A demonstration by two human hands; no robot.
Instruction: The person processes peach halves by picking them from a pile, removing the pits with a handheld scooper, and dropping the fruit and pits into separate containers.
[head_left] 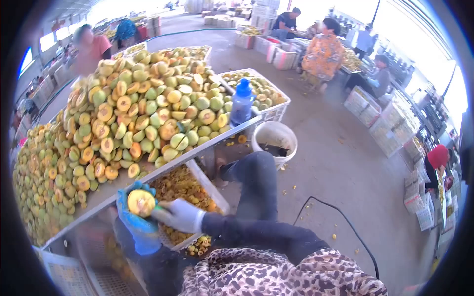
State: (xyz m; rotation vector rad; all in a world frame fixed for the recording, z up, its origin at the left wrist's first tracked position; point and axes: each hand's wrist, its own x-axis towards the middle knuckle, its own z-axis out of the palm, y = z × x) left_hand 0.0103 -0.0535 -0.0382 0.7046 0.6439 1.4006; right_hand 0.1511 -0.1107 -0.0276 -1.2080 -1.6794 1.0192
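My left hand (136, 224), in a blue glove, is closed around a peach half (141, 203), its pale yellow cut face turned up. My right hand (183, 216), in a white glove, is closed just beside the fruit. A small tool with a green part (160, 212) shows at its fingertips, blurred and partly hidden. Beneath both hands stands a white crate of peach scraps (180, 190). Right beyond them, a big heap of halved peaches (148, 108) covers a metal-edged table (163, 170).
A blue bottle (242, 103) stands at the table's right corner. Near my knee is a white bucket (274, 140). A crate of fruit (261, 89) adjoins the table. A thin black bar (345, 219) curves across the floor at right. Several people work among stacked crates farther off.
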